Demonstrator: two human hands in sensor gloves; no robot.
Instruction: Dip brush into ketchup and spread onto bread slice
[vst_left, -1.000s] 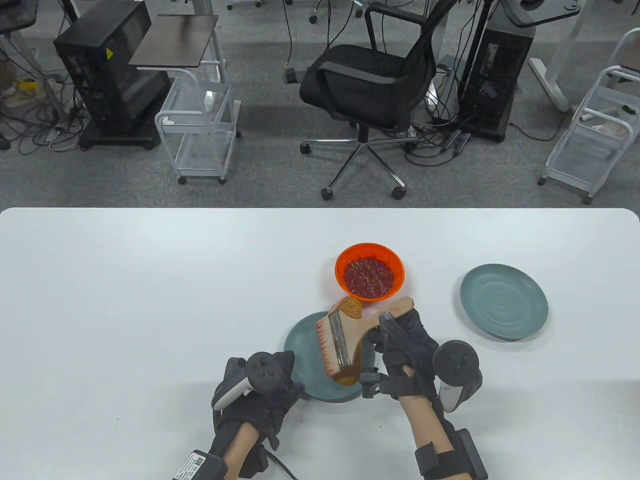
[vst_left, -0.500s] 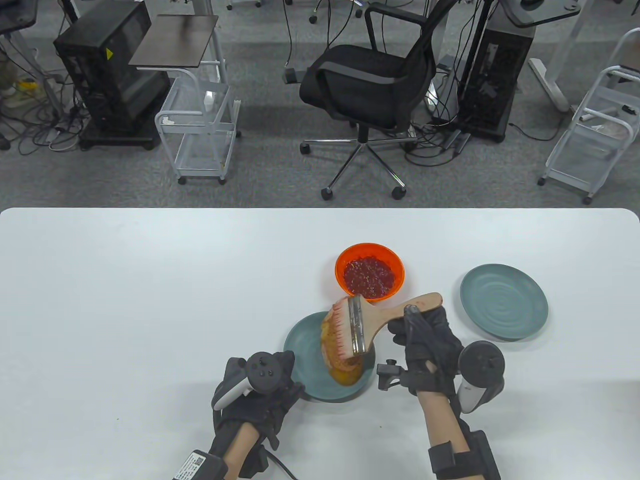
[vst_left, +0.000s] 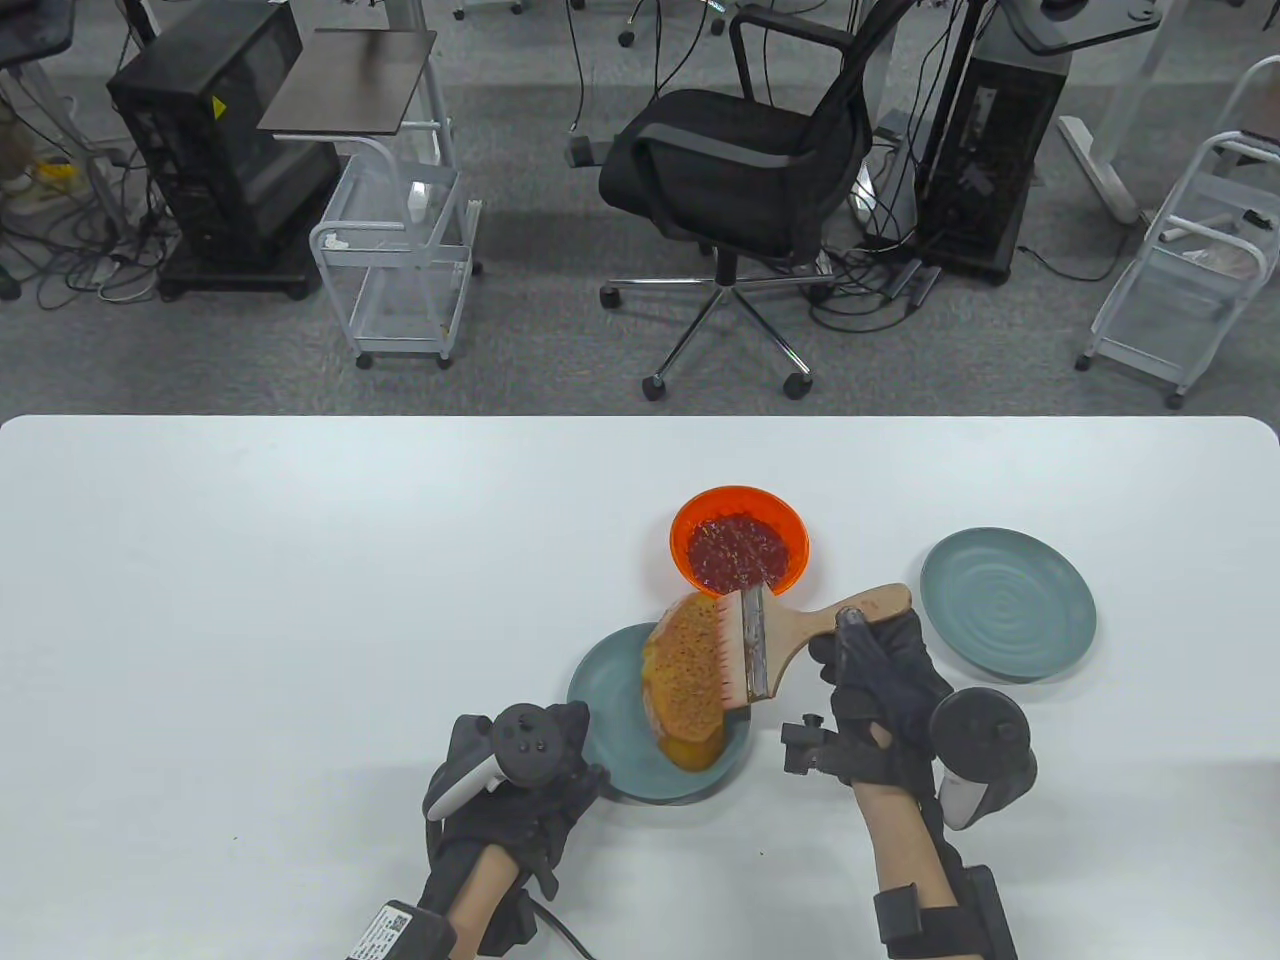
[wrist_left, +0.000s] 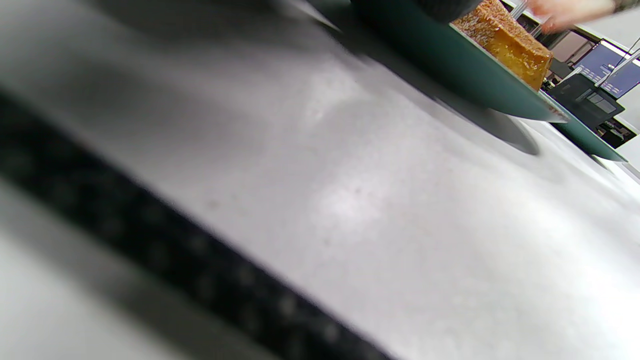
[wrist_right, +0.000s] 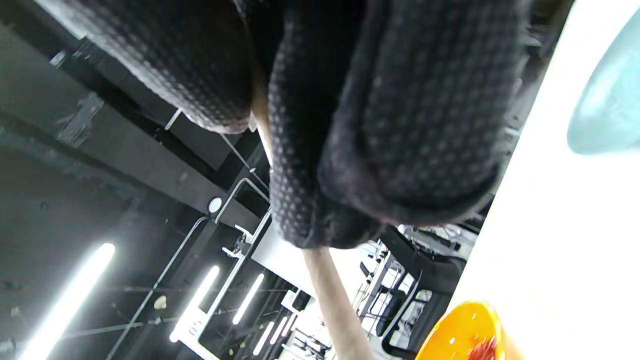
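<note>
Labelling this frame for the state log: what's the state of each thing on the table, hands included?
Orange plastic bowl: upright, holds red ketchup.
Wide wooden-handled brush: held, bristles on the bread's right edge.
Bread slice: on the near plate, overhanging its far rim.
Near teal round plate: under the bread.
Far teal round plate: empty.
Right hand: grips the brush handle.
Left hand: at the near plate's edge; grip unclear.

Beyond the white table (vst_left: 300, 560) lay a grey carpeted floor (vst_left: 540, 330), strewn with cables along the far side. A black mesh office chair (vst_left: 740, 170) on a five-star base stood in the middle, flanked by black computer towers (vst_left: 215, 150) (vst_left: 985, 150) and white wire carts (vst_left: 405, 265) (vst_left: 1185, 280), the left cart beside a small dark-topped stand (vst_left: 350, 80). In the right wrist view, long tube lights (wrist_right: 65, 295) glowed on a dark ceiling.
</note>
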